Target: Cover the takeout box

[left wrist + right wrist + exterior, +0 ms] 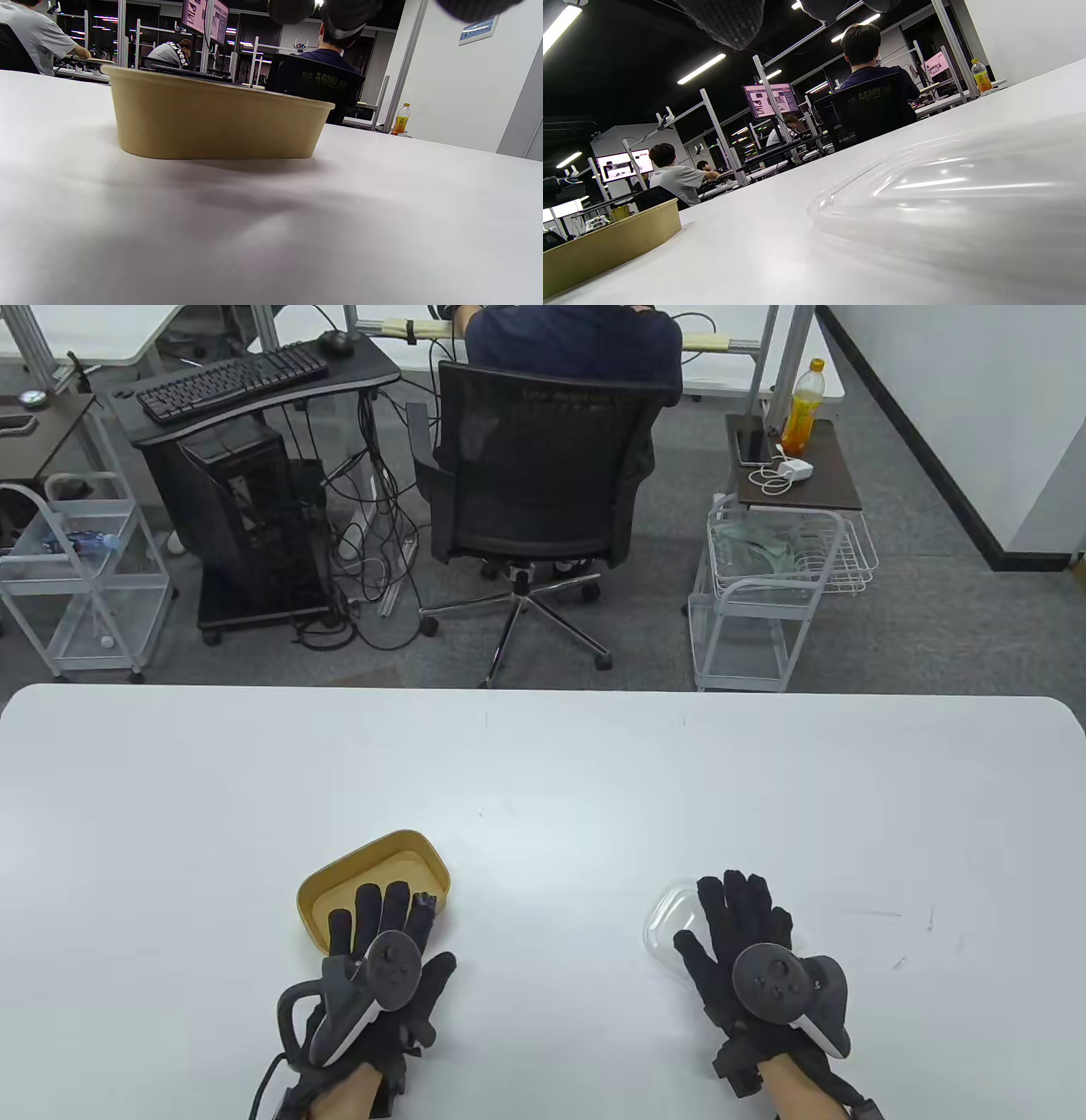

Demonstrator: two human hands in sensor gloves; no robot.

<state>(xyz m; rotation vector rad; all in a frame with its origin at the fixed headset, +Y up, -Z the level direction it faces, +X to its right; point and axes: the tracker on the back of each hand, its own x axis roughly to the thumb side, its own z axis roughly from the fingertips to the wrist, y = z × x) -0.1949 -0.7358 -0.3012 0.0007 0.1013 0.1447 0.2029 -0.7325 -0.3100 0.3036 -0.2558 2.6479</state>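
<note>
Sitting open near the worktop's front edge, left of centre, we have the tan takeout box (399, 857), and well apart to its right lies the clear plastic lid (666, 918), also close to that front edge. Our left hand (382, 959) is over the box's near side with fingers spread flat, gripping nothing, though we cannot tell whether the fingertips touch it. Our right hand (751, 954) is splayed wide over the lid, covering most of it, with no grip we can make out.
</note>
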